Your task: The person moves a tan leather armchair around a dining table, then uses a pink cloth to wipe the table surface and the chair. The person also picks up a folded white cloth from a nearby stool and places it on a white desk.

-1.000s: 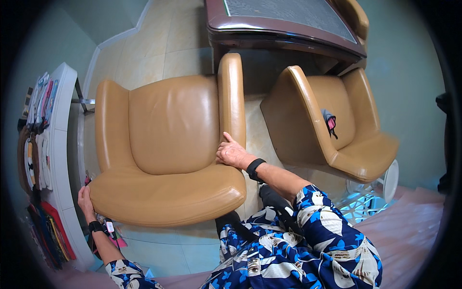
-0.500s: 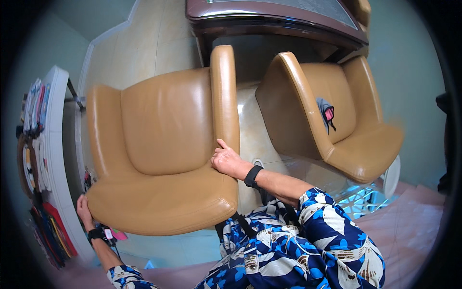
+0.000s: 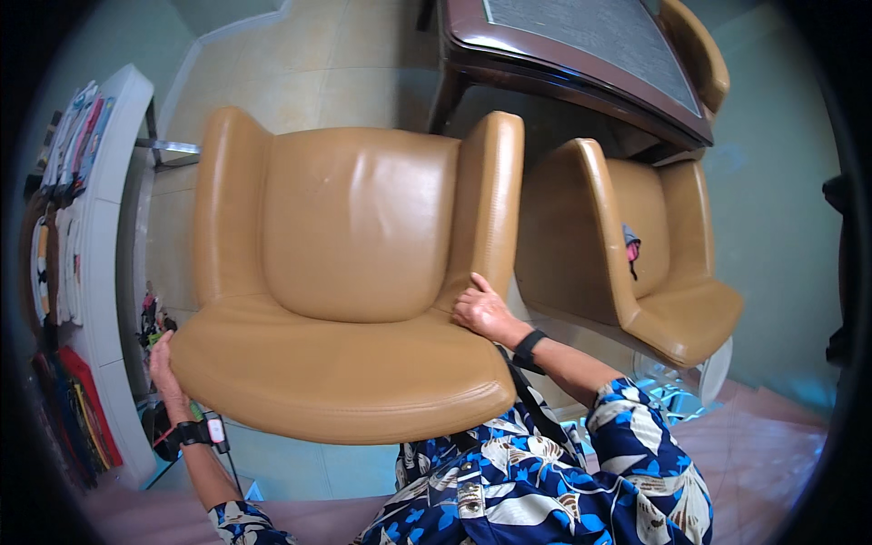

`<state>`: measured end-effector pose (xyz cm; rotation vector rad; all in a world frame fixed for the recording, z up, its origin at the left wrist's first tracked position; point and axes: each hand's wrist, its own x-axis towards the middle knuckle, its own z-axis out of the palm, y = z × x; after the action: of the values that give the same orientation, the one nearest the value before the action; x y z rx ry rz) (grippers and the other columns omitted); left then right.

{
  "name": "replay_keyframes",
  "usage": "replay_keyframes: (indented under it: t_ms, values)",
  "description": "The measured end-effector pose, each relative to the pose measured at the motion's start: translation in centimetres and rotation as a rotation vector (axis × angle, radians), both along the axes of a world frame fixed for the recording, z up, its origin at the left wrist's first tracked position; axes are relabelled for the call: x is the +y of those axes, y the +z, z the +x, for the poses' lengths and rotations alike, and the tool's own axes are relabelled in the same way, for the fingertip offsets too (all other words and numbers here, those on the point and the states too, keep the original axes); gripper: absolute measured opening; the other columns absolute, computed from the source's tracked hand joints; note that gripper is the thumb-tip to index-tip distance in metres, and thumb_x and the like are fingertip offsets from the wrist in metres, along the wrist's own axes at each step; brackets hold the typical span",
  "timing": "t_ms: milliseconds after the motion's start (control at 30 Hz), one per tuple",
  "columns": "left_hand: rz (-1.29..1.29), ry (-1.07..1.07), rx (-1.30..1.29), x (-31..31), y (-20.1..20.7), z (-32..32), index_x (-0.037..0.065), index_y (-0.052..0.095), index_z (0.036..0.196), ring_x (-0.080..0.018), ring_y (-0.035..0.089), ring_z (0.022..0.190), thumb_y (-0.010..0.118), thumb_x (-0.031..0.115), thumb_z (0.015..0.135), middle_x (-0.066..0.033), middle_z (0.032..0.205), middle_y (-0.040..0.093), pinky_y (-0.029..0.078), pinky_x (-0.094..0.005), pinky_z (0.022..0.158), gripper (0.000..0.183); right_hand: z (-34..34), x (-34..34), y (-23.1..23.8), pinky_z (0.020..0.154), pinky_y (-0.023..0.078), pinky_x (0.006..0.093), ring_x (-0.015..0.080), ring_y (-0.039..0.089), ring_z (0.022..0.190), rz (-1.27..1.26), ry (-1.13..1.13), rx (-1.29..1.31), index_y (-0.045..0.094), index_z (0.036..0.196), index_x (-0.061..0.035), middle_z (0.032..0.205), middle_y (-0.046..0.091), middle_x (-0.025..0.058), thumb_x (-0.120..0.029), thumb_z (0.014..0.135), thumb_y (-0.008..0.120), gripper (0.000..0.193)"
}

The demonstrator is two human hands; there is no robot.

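Note:
A tan leather armchair [image 3: 359, 227] fills the middle of the view, its backrest toward me and its seat facing the far side. My left hand [image 3: 165, 371] grips the outer left edge of the backrest. On the right, my right hand [image 3: 488, 313] is curled over the spot where the backrest meets the armrest, with its fingers on the inner side. A second tan armchair [image 3: 677, 322] stands just to the right. A small grey and pink cloth item [image 3: 631, 245] lies on it, partly hidden by its armrest.
A dark brown table [image 3: 572, 77] with a grey inset top stands beyond the armchairs, another tan chair [image 3: 698, 50] at its far right. Along the left runs a white shelf unit [image 3: 104, 272] holding folded clothes [image 3: 77, 145]. Small items [image 3: 153, 318] sit near my left hand.
The held armchair has shifted right in view, close against the second armchair, and turned slightly. Both hands have kept their hold on it. More of the table top shows.

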<state>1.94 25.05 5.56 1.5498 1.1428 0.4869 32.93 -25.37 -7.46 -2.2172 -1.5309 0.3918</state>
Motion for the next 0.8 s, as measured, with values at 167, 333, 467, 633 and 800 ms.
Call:
replay_keyframes:
  t_ms: [167,333,467,633,800]
  values:
    - [0.153,-0.004,0.020,-1.7,0.2,1.3,0.000,0.061,0.107,-0.0150,0.056,0.095,0.054,0.022,0.090,-0.0069,0.104,0.061,0.043,-0.0271,0.086,0.029,-2.0,-2.1,8.3,0.099,0.037,0.0430,0.0254,0.058,0.100,-0.140,-0.423,0.956,0.065,0.099,-0.0034,0.098,0.064,0.0129,-0.027,0.086,0.055,0.029]
    - [0.188,0.030,0.028,-1.4,0.1,1.8,0.000,0.064,0.099,-0.0133,0.056,0.091,0.053,0.021,0.090,-0.0048,0.098,0.063,0.043,-0.0261,0.083,0.026,-6.2,-3.7,17.2,0.103,0.031,0.0461,0.0337,0.043,0.123,0.021,-0.192,0.715,0.056,0.118,-0.0029,0.126,0.052,0.0164,-0.042,0.084,0.056,0.052]
    - [0.189,0.052,0.023,-1.5,0.7,1.5,0.000,0.065,0.096,-0.0131,0.057,0.089,0.052,0.021,0.090,-0.0044,0.096,0.064,0.043,-0.0255,0.082,0.025,-6.9,-1.8,17.3,0.096,0.036,0.0484,0.0305,0.051,0.114,0.087,-0.014,0.499,0.059,0.110,-0.0040,0.117,0.057,0.0143,-0.035,0.080,0.061,0.044]
    - [0.164,0.085,0.033,-1.7,0.1,0.8,-0.001,0.064,0.097,-0.0151,0.057,0.092,0.050,0.021,0.090,-0.0065,0.099,0.063,0.043,-0.0267,0.084,0.028,-7.3,-1.4,15.7,0.088,0.043,0.0452,0.0289,0.058,0.099,0.202,-0.075,0.406,0.062,0.100,-0.0023,0.106,0.062,0.0129,-0.024,0.074,0.067,0.034]
    - [0.193,0.032,0.027,-1.6,0.1,0.9,-0.003,0.063,0.101,-0.0166,0.056,0.096,0.048,0.020,0.090,-0.0084,0.101,0.063,0.042,-0.0282,0.087,0.029,-8.2,-0.9,15.1,0.078,0.047,0.0426,0.0306,0.062,0.083,0.320,-0.261,0.333,0.064,0.088,-0.0005,0.091,0.064,0.0146,-0.016,0.068,0.066,0.026]
